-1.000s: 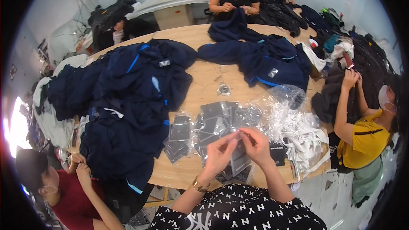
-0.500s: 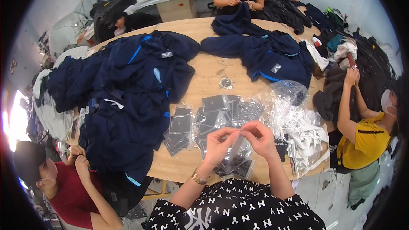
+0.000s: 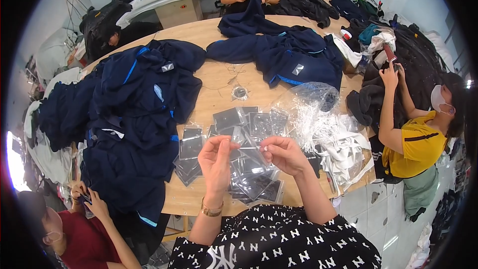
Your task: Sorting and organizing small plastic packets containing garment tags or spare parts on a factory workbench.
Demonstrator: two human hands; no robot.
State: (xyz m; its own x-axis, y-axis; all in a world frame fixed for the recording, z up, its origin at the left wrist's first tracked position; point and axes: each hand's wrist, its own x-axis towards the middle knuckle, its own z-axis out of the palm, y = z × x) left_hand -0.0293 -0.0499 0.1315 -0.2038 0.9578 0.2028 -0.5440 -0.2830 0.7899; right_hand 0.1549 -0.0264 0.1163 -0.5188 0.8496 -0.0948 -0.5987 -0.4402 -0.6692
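Observation:
My left hand (image 3: 216, 160) and my right hand (image 3: 286, 155) are raised over the near side of the table, a short gap apart. Stretched between them is a thin white tag string (image 3: 247, 147), its ends pinched in my fingertips. A small white piece shows at my right fingertips. From the string hangs a clear plastic packet (image 3: 255, 158). Below lie several dark cards in clear sleeves (image 3: 230, 118), overlapping in a loose pile. More sleeved cards (image 3: 191, 144) are stacked just left of my left hand.
A clear bag of white strings (image 3: 318, 124) lies right of my hands, beside white strips (image 3: 343, 157). Navy garments (image 3: 134, 134) cover the table's left; another navy garment (image 3: 298, 57) lies across. A small round object (image 3: 240, 93) sits mid-table. Co-workers are at left, right and far side.
My hands have drawn apart from where they nearly met, the left going left and the right slightly lower. The string now shows stretched between them. The whole view has shifted sideways.

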